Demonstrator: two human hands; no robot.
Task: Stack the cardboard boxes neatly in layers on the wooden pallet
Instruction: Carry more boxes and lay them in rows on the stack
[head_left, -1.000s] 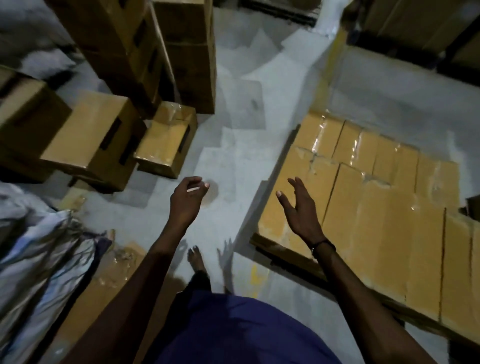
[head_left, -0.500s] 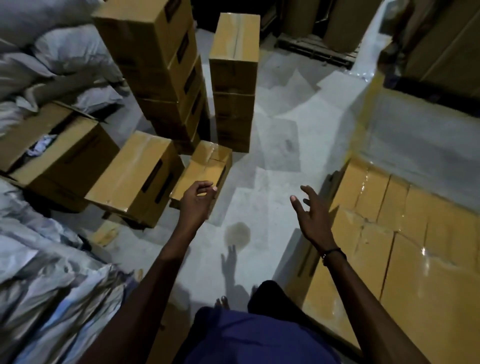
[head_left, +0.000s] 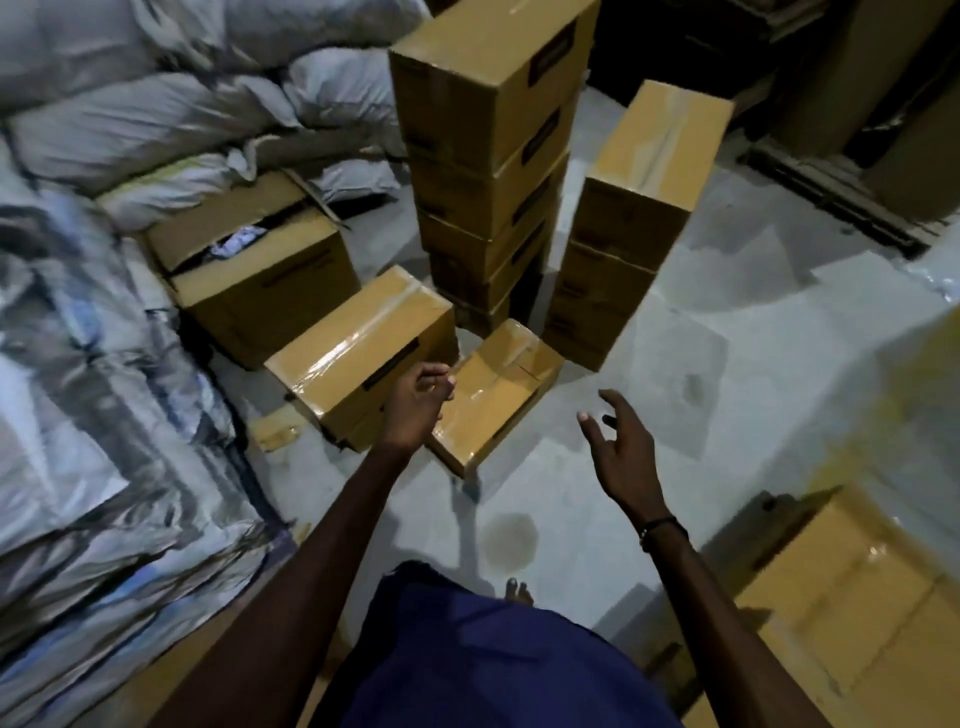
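A small taped cardboard box lies on the grey floor ahead of me. Beside it on the left is a bigger taped box. My left hand hovers over the gap between these two, fingers loosely curled, holding nothing. My right hand is out to the right of the small box, fingers spread and empty. Behind stand a tall stack of boxes and a shorter stack. The layer of boxes on the pallet shows at the lower right; the pallet itself is hidden.
An opened box with its contents showing sits at the left, against piled white sacks. More sacks fill the left side. Another wooden pallet lies at the back right. My bare foot is on the floor.
The view has swung left, away from the stacked pallet and toward the loose boxes. Both hands have come nearer the small box, the left one now over its left edge.
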